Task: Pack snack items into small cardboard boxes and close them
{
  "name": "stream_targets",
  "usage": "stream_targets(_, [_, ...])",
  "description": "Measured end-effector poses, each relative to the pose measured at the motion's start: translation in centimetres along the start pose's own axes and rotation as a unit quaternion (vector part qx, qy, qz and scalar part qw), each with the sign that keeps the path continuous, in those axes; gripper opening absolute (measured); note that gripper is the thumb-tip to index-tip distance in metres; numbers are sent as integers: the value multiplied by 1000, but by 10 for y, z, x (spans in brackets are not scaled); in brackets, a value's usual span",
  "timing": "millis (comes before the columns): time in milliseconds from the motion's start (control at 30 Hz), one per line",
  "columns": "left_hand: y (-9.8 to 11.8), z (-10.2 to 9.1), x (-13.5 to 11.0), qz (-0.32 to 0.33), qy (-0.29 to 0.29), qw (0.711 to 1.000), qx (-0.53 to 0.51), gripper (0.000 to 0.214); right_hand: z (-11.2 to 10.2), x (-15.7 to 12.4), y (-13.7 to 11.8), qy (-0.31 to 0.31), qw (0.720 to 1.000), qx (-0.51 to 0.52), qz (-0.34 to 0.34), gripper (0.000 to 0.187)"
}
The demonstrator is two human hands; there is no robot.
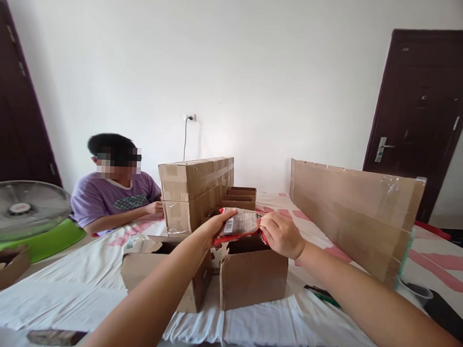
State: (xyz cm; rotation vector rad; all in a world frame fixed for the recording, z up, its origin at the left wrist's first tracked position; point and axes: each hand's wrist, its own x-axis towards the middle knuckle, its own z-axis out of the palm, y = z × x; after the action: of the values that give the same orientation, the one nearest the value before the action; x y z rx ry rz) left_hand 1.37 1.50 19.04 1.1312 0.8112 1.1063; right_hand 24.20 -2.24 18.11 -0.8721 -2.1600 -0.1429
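Observation:
A red plastic packet (241, 224) with a pale printed label and a barcode is held up between my two hands. My left hand (217, 226) grips its left side, thumb lying on top. At the packet's right end, the fingers of my right hand (280, 233) pinch the edge. Right below it stands an open cardboard box (254, 279), its inside mostly dark. Another open cardboard box (150, 267) stands to the left, partly hidden by my left forearm, with pale wrapping at its top.
Taped cartons (194, 192) are stacked beyond the boxes. A tall cardboard panel (352, 214) stands at right, near a cup (416, 290) and a dark-green object (322, 295). Across the table sits a person in a purple shirt (115, 194), beside a fan (23, 208). A white-and-pink cloth (93, 270) covers the table.

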Motion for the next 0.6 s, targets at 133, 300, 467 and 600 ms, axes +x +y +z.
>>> stream_targets(133, [2, -6, 25, 30, 29, 999, -10, 20, 22, 16, 22, 32, 992, 66, 98, 14])
stream_targets(300, [-12, -19, 44, 79, 36, 996, -30, 24, 44, 37, 63, 80, 944, 137, 290, 43])
stream_targets(467, [-16, -26, 63, 96, 33, 995, 8, 38, 71, 57, 77, 51, 885, 280, 369, 39])
stream_targets(600, [-17, -26, 73, 112, 57, 989, 78, 43, 78, 62, 73, 61, 837, 389, 380, 31])
